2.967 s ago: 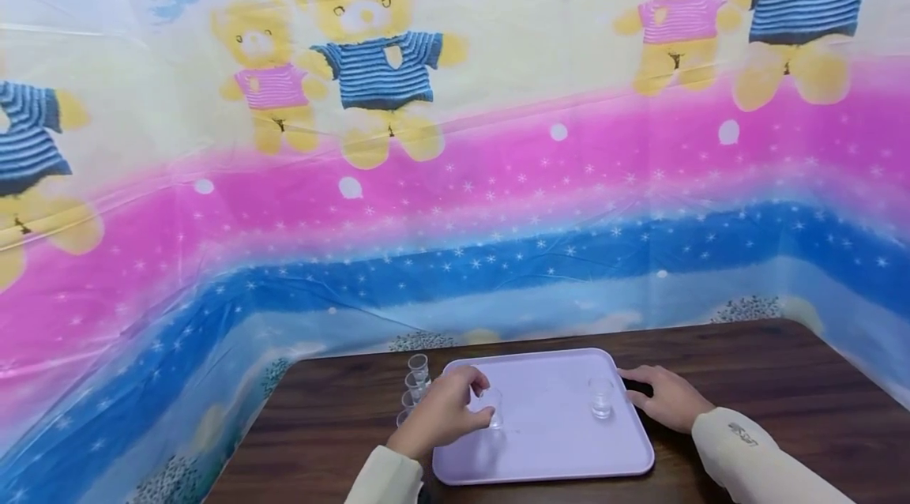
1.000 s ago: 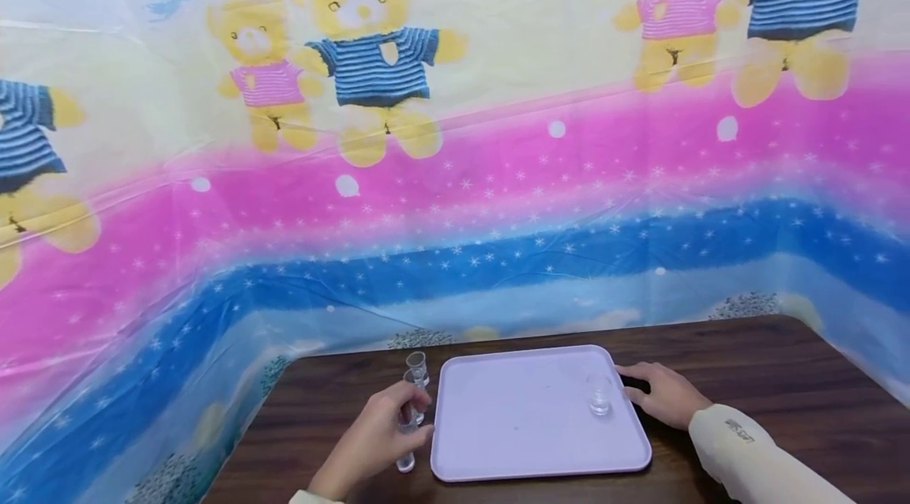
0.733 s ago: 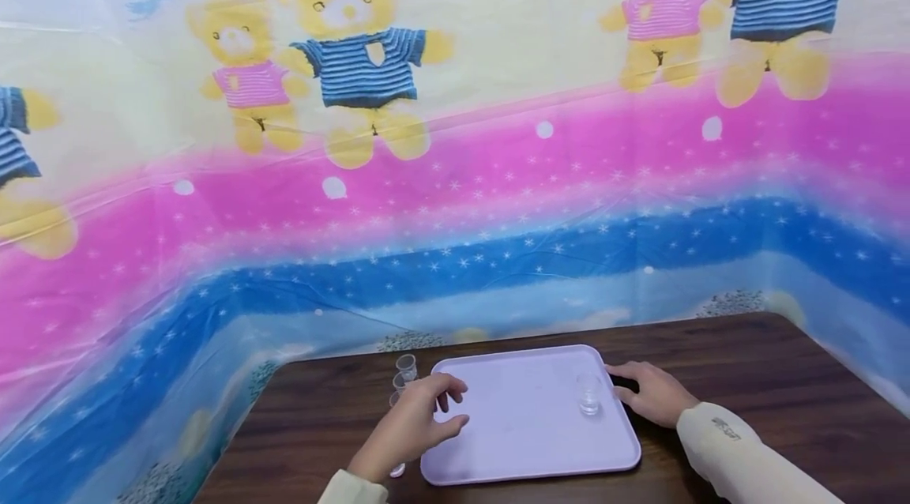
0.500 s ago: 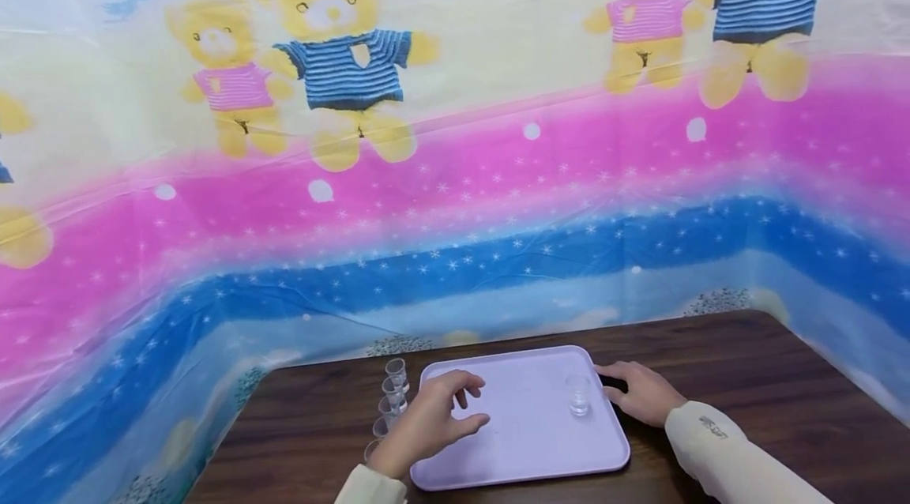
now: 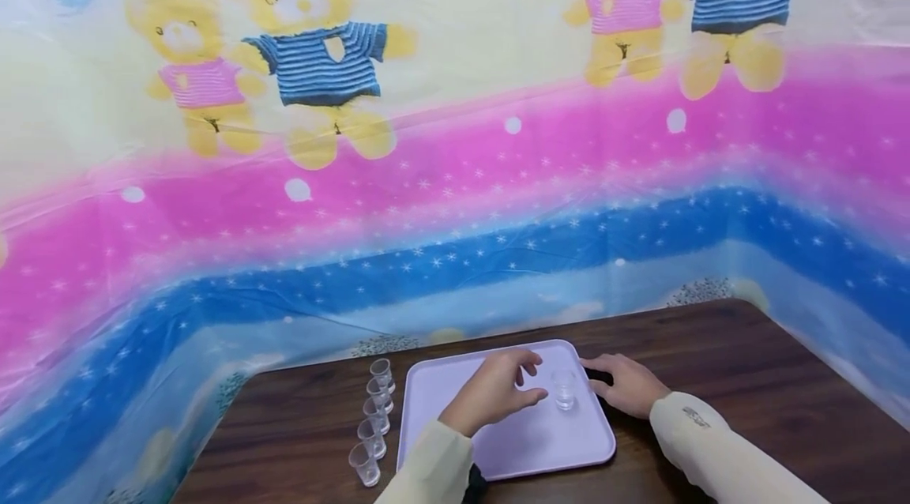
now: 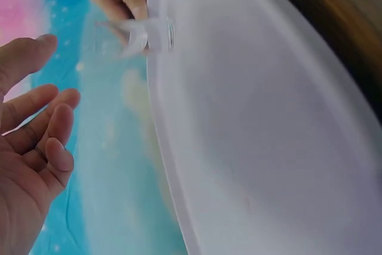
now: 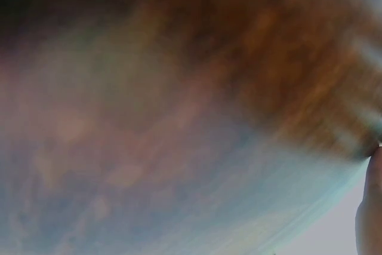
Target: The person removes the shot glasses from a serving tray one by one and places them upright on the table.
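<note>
My left hand (image 5: 493, 392) is above the middle of the lilac tray (image 5: 529, 449), its thumb and fingers apart with nothing between them. Just to the right of its fingertips, a small clear shot glass (image 5: 565, 391) stands upright on the tray. The left wrist view shows a gap between my loosely bent fingers (image 6: 57, 126) and that glass (image 6: 156, 35). My right hand (image 5: 629, 385) is at the tray's right rim, fingertips against the edge and thumb spread below. Only a blurred sliver of finger (image 7: 370, 207) shows in the right wrist view.
Several clear shot glasses (image 5: 371, 438) stand in a row on the dark wooden table (image 5: 298, 417), left of the tray. Behind the table hangs a cloth (image 5: 455, 243) printed with bears, close to its back edge.
My left hand, on a glass over the tray's left side earlier, went to the row, let go there and has crossed right over the tray. My right hand stays at the rim. The view has turned right.
</note>
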`<move>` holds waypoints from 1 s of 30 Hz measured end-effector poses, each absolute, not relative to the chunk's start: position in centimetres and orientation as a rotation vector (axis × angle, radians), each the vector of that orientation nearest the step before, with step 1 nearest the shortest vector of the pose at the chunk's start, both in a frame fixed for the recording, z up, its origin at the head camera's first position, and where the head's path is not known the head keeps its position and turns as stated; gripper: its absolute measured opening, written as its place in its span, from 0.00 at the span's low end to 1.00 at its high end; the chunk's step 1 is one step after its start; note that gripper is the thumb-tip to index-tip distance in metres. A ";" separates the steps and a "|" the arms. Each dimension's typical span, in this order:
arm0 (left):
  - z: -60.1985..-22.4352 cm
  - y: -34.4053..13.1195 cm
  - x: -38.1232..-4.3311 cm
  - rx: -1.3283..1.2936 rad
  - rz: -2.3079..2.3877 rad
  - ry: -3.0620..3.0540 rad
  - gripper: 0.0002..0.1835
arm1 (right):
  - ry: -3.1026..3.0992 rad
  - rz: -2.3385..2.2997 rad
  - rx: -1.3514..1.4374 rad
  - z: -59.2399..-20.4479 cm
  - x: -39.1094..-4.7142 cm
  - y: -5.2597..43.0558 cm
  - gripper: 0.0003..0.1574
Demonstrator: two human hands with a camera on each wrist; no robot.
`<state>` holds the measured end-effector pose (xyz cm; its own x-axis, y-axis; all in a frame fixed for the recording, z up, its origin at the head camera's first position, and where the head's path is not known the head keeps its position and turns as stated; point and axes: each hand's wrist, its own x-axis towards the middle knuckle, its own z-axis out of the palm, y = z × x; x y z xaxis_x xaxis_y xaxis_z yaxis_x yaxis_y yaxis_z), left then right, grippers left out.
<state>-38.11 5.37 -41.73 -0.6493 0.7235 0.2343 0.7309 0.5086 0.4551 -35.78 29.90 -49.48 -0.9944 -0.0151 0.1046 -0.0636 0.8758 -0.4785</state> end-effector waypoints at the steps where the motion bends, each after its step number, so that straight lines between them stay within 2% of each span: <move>1: -41.7 5.8 -38.2 -1.306 -0.828 -2.717 0.21 | -2.944 0.752 0.066 -49.4 -35.8 29.8 0.28; 7: -42.3 7.9 -38.6 -1.258 -0.734 -2.705 0.25 | -2.918 0.749 0.109 -49.1 -36.1 29.3 0.27; 24: -42.9 10.1 -38.7 -1.157 -0.705 -2.809 0.15 | -2.914 0.789 0.090 -49.3 -36.0 29.4 0.27; 30: -42.6 10.5 -38.5 -1.156 -0.730 -2.860 0.15 | -2.913 0.800 0.099 -49.3 -35.8 30.1 0.27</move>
